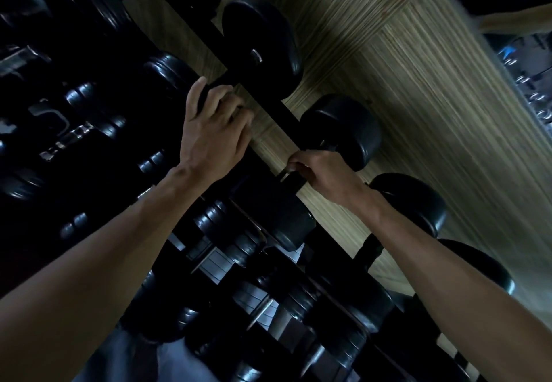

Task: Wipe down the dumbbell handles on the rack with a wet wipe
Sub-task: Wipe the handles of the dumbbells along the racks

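Two bare hands at work on a dark dumbbell rack, seen from above under dim light. Left hand, on the left, curled over the handle end of a dumbbell on the rack's far rail, fingers wrapped round it beside the big round head. Right hand, nearer and to the right, closed round the handle of a second dumbbell, thumb and fingers pinched tight against the bar. No wet wipe plainly visible in either grip; too dark to tell whether one is bunched under the fingers. More dumbbells lined up along the rail toward the near right, lower tiers of smaller weights in shadow at near left, striped wooden floor beyond the rack.

Step in hand, by the look of it: mid-wipe on two neighbouring handles, or steadying one while rubbing the other. Most of the row to the right seemingly yet to be done. Next move likely calls for a firm sliding rub along the full length of the gripped bar, then a shift rightward to the next handle, keeping the heavy heads seated on the rail.
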`<state>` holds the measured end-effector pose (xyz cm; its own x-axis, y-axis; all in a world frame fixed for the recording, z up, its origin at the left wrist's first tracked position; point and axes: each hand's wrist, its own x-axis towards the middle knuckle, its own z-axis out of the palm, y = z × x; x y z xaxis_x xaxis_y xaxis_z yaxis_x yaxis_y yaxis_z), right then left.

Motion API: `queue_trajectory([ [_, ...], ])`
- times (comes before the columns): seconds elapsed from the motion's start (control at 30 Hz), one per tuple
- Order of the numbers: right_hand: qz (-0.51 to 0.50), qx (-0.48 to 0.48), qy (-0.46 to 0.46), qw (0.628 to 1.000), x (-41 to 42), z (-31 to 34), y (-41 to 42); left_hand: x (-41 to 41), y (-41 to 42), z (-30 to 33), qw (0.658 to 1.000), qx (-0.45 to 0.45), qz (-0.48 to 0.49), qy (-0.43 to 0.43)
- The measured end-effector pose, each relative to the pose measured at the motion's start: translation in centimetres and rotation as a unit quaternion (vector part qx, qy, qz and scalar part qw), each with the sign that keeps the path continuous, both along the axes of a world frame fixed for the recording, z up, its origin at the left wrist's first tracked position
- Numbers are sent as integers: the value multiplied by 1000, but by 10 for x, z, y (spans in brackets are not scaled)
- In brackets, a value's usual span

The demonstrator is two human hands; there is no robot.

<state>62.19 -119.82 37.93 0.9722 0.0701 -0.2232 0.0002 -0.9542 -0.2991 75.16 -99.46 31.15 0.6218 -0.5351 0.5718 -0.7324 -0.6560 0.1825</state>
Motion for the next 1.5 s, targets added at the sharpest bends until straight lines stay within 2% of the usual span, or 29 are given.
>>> queue_trajectory([
  [0.1,-2,49,103,993,19,8,4,0,-1,0,1000,-2,0,-2],
  [0.17,-41,70,121,989,35,15,-2,0,-2,-1,1000,-4,5,-7],
  [0.27,-73,-11,95,993,52,21,-16,0,-2,-2,1000,-10,7,-18],
  [0.37,-4,-102,163,981,45,12,-7,0,-2,-2,1000,-9,7,-18],
  [0.47,18,-20,165,986,31,0,13,0,-2,-2,1000,-10,3,-14],
  [0.6,-32,87,184,979,31,4,21,0,-2,-2,1000,-10,7,-17],
  [0.67,-52,103,150,982,36,14,15,0,-3,-3,1000,-6,8,-15],
  [0.77,-80,21,76,994,41,24,0,-1,-3,-4,1000,-5,11,-14],
  [0.83,-52,-80,84,992,37,21,-9,0,-4,-4,1000,-7,11,-15],
  [0.9,-8,-115,96,989,29,13,-7,0,-4,-4,1000,-7,9,-13],
  [1.03,-2,28,138,990,21,8,16,-1,-4,-3,1000,-10,13,-12],
  [1.1,0,66,161,985,24,10,23,-1,-4,-2,1000,-14,12,-14],
  [1.17,-39,82,143,986,36,18,14,0,-4,-3,1000,-13,12,-12],
  [1.23,-81,31,98,991,53,28,-2,-1,-5,-3,1000,-6,16,-12],
  [1.3,-43,-69,102,991,67,31,-11,-1,-5,-3,1000,0,21,-15],
  [1.4,58,-209,229,949,74,19,-6,-1,-4,-3,1000,-5,16,-22],
  [1.43,68,-235,261,934,73,15,-5,0,-4,-2,1000,-6,13,-24],
  [1.5,54,-231,283,929,72,6,-3,0,-2,-3,1000,-5,8,-25],
])
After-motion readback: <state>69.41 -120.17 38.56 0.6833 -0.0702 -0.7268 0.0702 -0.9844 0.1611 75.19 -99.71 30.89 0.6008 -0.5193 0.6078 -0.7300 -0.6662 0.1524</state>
